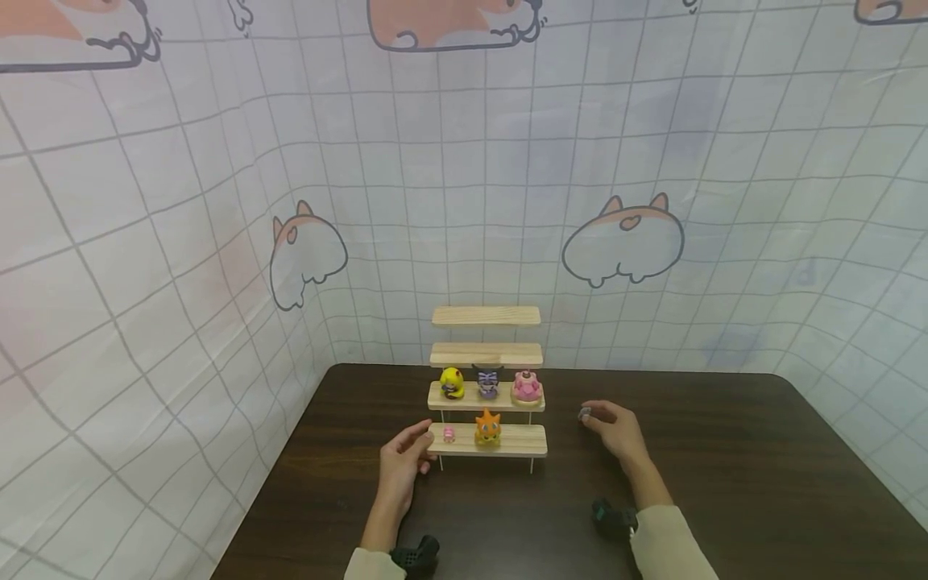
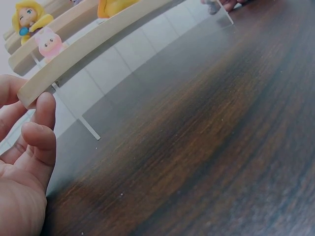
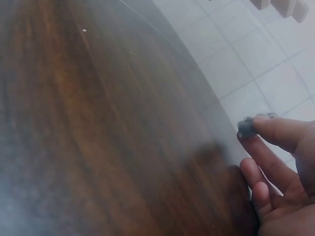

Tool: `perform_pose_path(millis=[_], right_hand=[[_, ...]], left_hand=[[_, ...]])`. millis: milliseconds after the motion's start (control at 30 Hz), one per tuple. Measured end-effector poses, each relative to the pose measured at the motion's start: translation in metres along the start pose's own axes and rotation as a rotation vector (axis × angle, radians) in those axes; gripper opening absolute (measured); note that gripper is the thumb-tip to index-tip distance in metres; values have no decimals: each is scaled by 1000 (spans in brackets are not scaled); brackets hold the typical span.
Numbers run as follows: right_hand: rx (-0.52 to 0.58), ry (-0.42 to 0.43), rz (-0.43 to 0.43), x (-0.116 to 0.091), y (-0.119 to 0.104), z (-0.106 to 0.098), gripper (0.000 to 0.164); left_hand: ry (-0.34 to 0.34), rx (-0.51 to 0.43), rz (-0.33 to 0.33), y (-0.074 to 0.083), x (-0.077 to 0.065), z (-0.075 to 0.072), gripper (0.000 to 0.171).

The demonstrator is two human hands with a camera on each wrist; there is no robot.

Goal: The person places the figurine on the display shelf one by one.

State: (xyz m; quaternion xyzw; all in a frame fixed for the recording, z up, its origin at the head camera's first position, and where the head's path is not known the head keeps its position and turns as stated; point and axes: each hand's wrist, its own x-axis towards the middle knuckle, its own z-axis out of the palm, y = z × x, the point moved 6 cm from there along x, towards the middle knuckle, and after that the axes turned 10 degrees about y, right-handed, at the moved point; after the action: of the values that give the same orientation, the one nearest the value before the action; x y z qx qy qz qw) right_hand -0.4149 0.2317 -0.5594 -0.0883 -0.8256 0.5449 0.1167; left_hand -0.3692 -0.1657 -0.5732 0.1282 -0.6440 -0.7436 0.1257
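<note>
With fingers above and below the board, my left hand [image 1: 400, 466] grips the left end of the lowest step of a wooden display stand [image 1: 518, 441]. On that step are a small pink figurine [image 1: 449, 435] and an orange and yellow figurine [image 1: 488, 428]. One step higher stand a yellow-haired figurine [image 1: 452, 383], a purple figurine with dark ears [image 1: 488, 383] and a pink figurine [image 1: 527, 387] on a round base. To the right of the stand, my right hand [image 1: 618, 432] pinches a tiny grey object [image 3: 246, 128] between thumb and finger, above the table. Its exact kind is too small to tell.
The two upper steps [image 1: 486, 316] rise behind the figurines. Dark wood grain covers the table [image 1: 725, 467]. A white gridded cloth [image 1: 464, 201] with dog drawings hangs behind and along the sides. Thin legs [image 2: 89, 129] hold up the lowest step.
</note>
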Motion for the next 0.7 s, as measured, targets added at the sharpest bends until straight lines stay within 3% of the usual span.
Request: perform_pose_path(millis=[300,700], right_hand=[[-11,17,-24,-4,1,-1,34],[28,-21,-4,-19,-1,-3,35]], left_hand=[[-2,-12,17,0,0,1,37],[-8,-17,-14,1,0,1,39]])
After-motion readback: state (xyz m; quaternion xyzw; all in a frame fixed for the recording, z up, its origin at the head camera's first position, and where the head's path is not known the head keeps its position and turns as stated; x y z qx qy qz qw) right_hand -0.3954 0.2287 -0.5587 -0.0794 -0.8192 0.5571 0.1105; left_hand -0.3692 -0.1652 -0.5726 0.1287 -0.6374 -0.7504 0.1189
